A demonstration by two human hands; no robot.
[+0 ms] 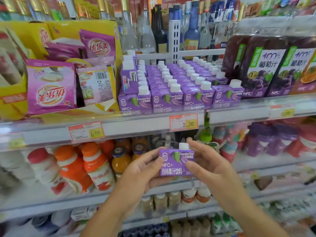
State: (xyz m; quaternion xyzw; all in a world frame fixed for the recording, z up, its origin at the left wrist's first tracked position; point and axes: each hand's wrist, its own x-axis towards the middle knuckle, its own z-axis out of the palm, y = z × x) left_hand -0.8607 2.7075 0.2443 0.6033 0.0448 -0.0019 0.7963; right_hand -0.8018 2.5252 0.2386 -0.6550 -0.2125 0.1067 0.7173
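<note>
2 hands point(142, 170) point(210, 168), 1 held carton point(176, 164).

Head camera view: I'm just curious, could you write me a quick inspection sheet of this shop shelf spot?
Surface: shelf rail carrying a price tag reading 2.50.
Job's things: purple juice carton, white cap up, held in front of the shelves.
Clutter: nothing seen.
Hands: left hand and right hand each grip one side of the carton.
Cables: nothing seen.
Surroundings: matching cartons in rows above, pink sachets to their left, grape juice bottles to their right, orange-capped bottles below.
</note>
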